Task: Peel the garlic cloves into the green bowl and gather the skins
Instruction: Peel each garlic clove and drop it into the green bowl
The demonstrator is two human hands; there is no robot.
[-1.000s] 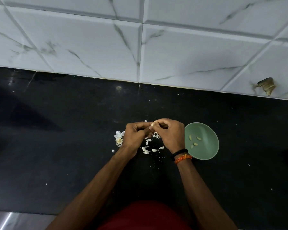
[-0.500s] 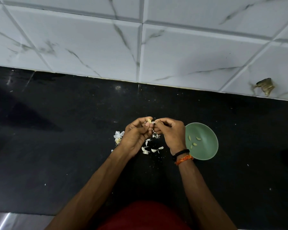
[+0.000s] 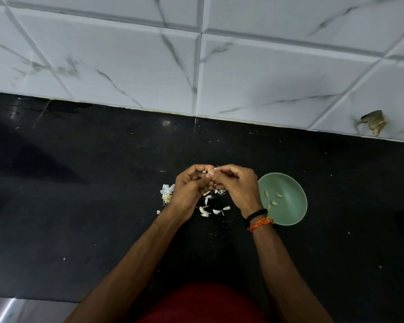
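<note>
Head view shows your left hand (image 3: pixel 189 191) and right hand (image 3: pixel 238 186) pinching one garlic clove (image 3: pixel 210 170) between fingertips pressed together, while the green bowl (image 3: pixel 287 215) sits just beside your right hand, nearer that hand

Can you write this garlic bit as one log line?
left hand + right hand: peeling clove | green bowl: peeled cloves | skins: countertop
</note>
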